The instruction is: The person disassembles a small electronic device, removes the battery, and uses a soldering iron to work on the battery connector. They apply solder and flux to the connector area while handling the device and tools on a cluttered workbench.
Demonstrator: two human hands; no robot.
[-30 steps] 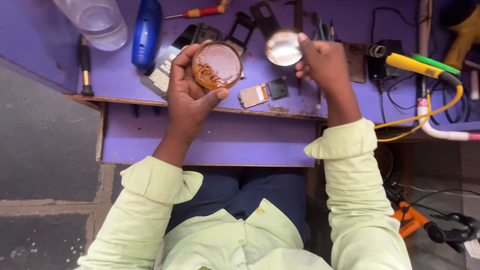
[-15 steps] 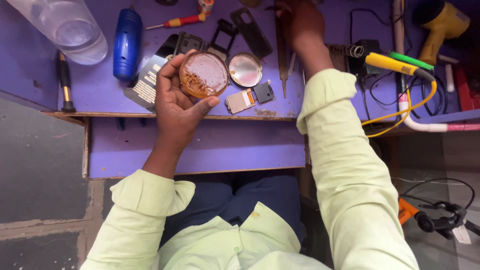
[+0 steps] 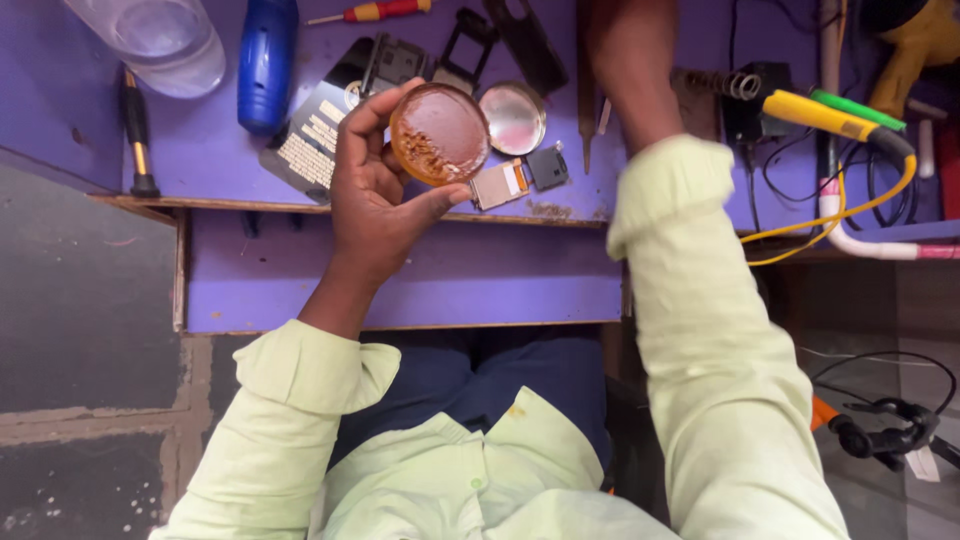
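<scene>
Left hand [image 3: 375,195] fingers wrapped around round tin of brown paste [image 3: 438,133], same as before. Silver lid [image 3: 512,117], earlier in right hand, now on purple bench [image 3: 420,270] at 3 o'clock of tin. Right hand out of frame at 12 o'clock; fingers cannot tell. Tin stands open for use.

We note that our right hand, which held the round metal lid [image 3: 512,117] a second ago, has released it; the lid now lies on the purple bench [image 3: 215,160] just beside the open tin [image 3: 438,133]. The right arm [image 3: 640,90] has since stretched forward, the hand passing beyond the upper edge of view.
</scene>
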